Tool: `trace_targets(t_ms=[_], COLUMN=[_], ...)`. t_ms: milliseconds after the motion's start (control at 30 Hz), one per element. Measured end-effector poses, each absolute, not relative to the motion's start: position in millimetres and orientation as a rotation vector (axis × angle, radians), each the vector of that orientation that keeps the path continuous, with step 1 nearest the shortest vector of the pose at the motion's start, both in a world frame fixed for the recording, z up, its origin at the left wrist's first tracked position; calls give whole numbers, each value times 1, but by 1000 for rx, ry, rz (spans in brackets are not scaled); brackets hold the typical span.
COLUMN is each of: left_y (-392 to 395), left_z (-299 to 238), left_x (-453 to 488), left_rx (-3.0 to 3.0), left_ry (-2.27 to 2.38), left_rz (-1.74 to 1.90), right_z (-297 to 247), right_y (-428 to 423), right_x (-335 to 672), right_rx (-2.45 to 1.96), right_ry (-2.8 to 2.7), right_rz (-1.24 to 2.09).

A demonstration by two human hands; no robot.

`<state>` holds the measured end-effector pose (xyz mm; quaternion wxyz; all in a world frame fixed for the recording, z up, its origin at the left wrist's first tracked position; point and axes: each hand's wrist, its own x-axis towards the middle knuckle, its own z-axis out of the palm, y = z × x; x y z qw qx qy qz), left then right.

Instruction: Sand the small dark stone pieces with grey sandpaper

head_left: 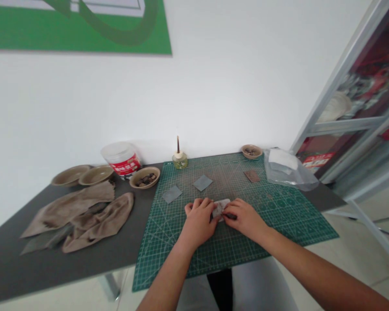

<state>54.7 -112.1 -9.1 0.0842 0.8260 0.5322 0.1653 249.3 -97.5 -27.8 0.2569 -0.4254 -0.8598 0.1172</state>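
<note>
Pale piece [219,208], hands [199,219] touching, green mat [164,233] beneath

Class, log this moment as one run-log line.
left hand: touching pale piece; right hand: touching same piece; surface: green cutting mat; beyond: two grey squares

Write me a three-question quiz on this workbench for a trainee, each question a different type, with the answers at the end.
1. Near which corner of the cutting mat does the clear plastic bag lie?
A) near left
B) far right
C) near right

2. True or false: the left hand and the right hand are both at the small pale piece.

3. What stands near the mat's far left corner, with a dark stick rising from its top?

Key:
1. B
2. True
3. A small glass bottle
</note>
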Motion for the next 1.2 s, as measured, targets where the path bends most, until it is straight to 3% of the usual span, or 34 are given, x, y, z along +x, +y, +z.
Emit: trace_targets(t_ms=[367, 700, 1200], left_y=[-113, -110, -110], left_z=[-4, -8, -9], left_x=[56, 56, 58], left_rx=[2460, 2483, 2492], left_ry=[1584, 1571, 1591], left_rz=[456, 488, 487], right_z=[-35, -39, -39], right_y=[-96, -76, -74], right_x=[243, 265, 270], right_rx=[-1184, -915, -886], right_ry=[-2204, -1046, -953], right_rz=[451, 1313, 1428])
